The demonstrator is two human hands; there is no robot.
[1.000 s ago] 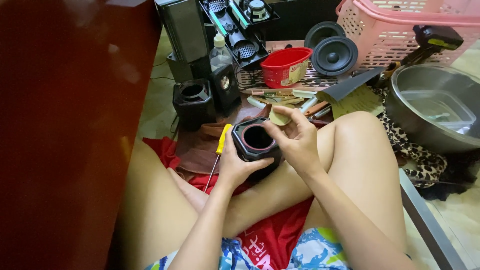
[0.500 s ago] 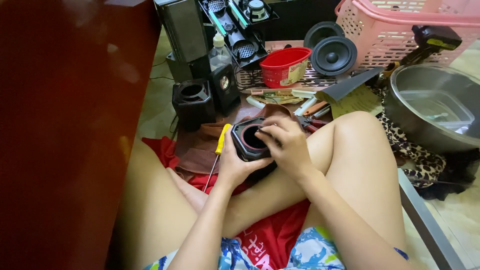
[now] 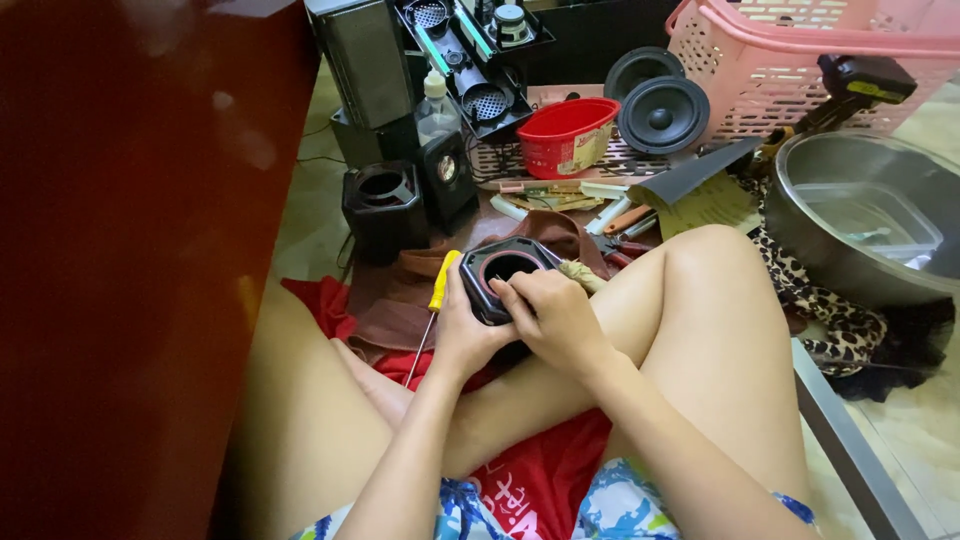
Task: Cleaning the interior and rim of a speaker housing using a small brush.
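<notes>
I sit cross-legged on the floor with a small black speaker housing (image 3: 500, 265) held over my lap, its round opening facing up. My left hand (image 3: 462, 330) grips its left side and underside. My right hand (image 3: 552, 318) is closed over its right front edge, fingers pressing on the rim. A yellow-handled screwdriver (image 3: 440, 285) lies just left of my left hand, its shaft pointing down toward the red cloth (image 3: 535, 470). A brown leather bag (image 3: 400, 300) lies under and behind the housing.
A dark red cabinet wall (image 3: 130, 260) fills the left. Ahead stand a black speaker box (image 3: 382, 205), a red tub (image 3: 568, 135), two loose speaker cones (image 3: 660, 112), a pink basket (image 3: 800, 60), a metal basin (image 3: 860, 215), and pliers with scattered tools (image 3: 620, 235).
My right hand has slid down from the housing's top right rim onto its front right edge, and the housing has tilted slightly toward me. My left hand keeps the same grip.
</notes>
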